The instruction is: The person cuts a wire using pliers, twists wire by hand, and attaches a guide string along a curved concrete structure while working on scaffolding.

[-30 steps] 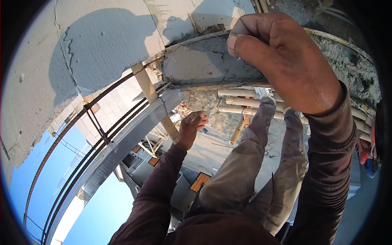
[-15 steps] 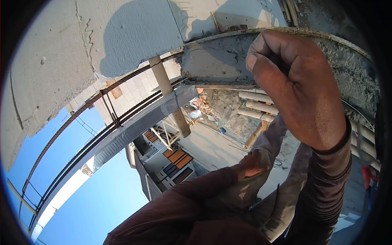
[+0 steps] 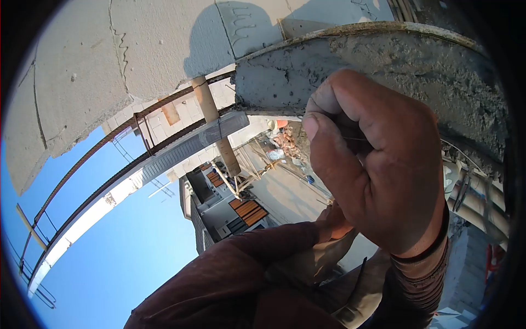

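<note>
My right hand (image 3: pixel 378 164) is raised close to the camera, fingers curled and thumb pressed to the index finger in a pinch. A thin line shows faintly inside the curl of the fingers; what the fingertips grip is too small to name. In the view, the hand overlaps a strip of rough wet-looking grey concrete (image 3: pixel 405 55). Lower down, my left hand (image 3: pixel 332 220) is by my trouser leg (image 3: pixel 329 255), partly covered by my right hand. Its fingers are mostly hidden.
Pale blocks (image 3: pixel 159 38) fill the upper left. Rusty rebar (image 3: pixel 74 175) and a grey beam form (image 3: pixel 192 142) run below them, crossed by a wooden pole (image 3: pixel 205 101). Bamboo poles (image 3: pixel 476 211) lie at right. Far below are rubble (image 3: pixel 287 141) and ground.
My right hand has moved down and left in the view, still pinched. The whole view has shifted, showing more of the concrete strip. My left hand is now more covered.
</note>
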The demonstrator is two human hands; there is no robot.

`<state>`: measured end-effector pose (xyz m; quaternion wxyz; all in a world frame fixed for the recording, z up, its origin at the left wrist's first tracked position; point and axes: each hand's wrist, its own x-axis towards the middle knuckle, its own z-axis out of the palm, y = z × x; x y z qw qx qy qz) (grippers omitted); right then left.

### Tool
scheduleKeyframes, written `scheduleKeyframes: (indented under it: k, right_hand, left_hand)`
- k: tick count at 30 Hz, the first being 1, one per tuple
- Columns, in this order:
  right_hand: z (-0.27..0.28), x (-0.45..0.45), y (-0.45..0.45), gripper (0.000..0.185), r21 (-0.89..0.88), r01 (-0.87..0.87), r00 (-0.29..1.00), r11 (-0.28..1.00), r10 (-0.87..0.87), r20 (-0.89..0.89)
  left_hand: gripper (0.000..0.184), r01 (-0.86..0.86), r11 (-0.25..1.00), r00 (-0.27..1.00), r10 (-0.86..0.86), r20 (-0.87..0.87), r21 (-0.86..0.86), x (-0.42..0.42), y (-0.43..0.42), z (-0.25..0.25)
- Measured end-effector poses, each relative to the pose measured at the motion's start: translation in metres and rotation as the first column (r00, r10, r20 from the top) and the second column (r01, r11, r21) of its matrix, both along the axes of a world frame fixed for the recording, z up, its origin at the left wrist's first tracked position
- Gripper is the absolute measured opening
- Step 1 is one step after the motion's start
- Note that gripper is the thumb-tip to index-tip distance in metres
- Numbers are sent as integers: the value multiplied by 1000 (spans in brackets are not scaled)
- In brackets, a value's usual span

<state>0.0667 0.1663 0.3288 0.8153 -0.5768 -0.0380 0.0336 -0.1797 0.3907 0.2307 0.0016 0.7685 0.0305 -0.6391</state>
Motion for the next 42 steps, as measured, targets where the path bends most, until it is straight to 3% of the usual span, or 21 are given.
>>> scheduleKeyframes:
  k: [6,8,18,27,29,31,33,34,36,42]
  right_hand:
    - [-11,0,1,10,-19,37,996,999,-36,80]
    - [-11,0,1,10,-22,31,997,999,-29,75]
    - [-14,1,2,10,-105,67,989,992,-52,137]
    - [-13,1,0,11,-98,42,991,994,-29,132]
    - [-10,2,-2,11,-68,-20,998,998,24,64]
    - [-3,8,-3,11,-80,-77,997,994,79,20]
    - [7,16,-3,13,-134,-130,992,982,129,-11]
    - [11,21,0,15,-140,-134,991,981,137,9]
    - [18,35,10,18,-156,-154,985,976,164,52]
    - [26,71,64,23,-214,-274,946,938,303,117]
  left_hand:
    - [57,25,999,999,-25,-22,21,16,-13,10]
    - [53,76,997,992,-73,-99,24,16,-13,7]
    - [56,-94,993,993,89,82,65,13,-24,12]
    - [58,-200,959,980,193,53,202,28,-39,26]
    - [59,-238,949,971,229,67,207,28,-43,28]
    - [62,137,877,950,-248,189,460,-7,-65,13]
    - [63,67,938,926,-185,328,340,-31,-40,-3]
    - [63,-168,984,922,138,362,54,-46,7,-16]
    - [60,-426,870,806,489,333,-248,-40,38,-8]
    - [37,-647,653,452,744,492,-394,72,82,97]
